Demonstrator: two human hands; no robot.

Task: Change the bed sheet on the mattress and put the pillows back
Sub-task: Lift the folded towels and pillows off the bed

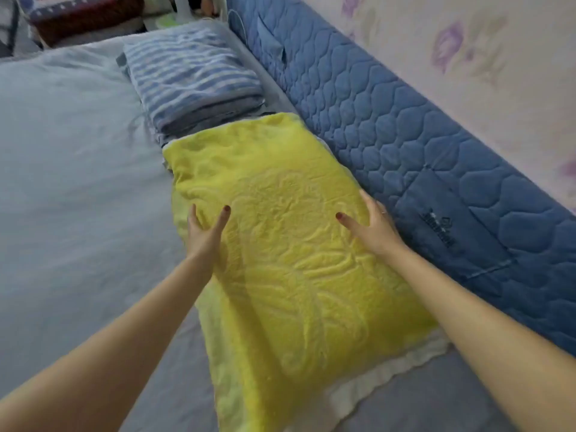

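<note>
yellow pillow flat between left grip and right grip

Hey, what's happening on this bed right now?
A person is making the bed. Both hands lie on a yellow pillow: the left hand at its left edge, the right hand on the side by the blue quilted headboard, fingers spread as if settling it in place. A striped pillow already lies just beyond it. The grey sheet covers the mattress, lightly wrinkled.
</note>
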